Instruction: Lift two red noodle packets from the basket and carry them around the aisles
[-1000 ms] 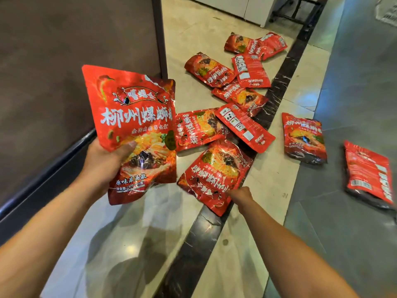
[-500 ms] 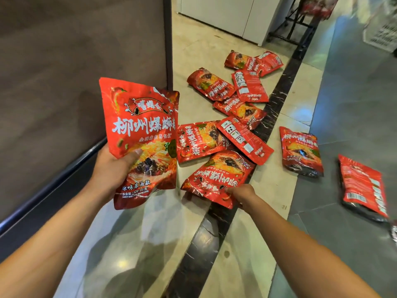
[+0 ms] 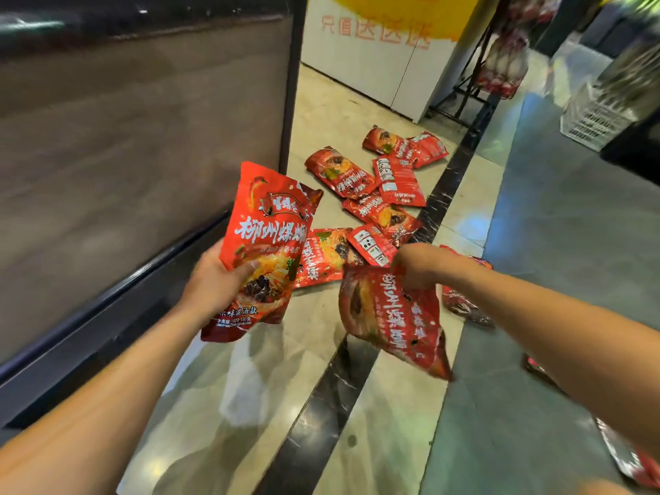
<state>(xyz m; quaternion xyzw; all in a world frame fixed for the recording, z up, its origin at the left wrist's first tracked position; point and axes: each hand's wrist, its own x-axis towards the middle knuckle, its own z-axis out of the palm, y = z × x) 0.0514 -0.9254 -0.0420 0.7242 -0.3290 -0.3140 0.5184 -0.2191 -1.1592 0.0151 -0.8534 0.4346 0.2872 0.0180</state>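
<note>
My left hand [image 3: 218,284] grips one red foil noodle pouch [image 3: 266,244]; right fingers [image 3: 410,276] pinch another pouch [image 3: 389,316] by its edge, so it might slip floorward.

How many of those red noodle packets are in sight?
About 12: one in the left hand, one in the right hand, seven heaped on the floor ahead, three partly hidden behind the right arm. More may be hidden.

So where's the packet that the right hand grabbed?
In the head view, the packet hangs upside down from the right hand, lifted off the floor, just right of the packet in the left hand.
</note>
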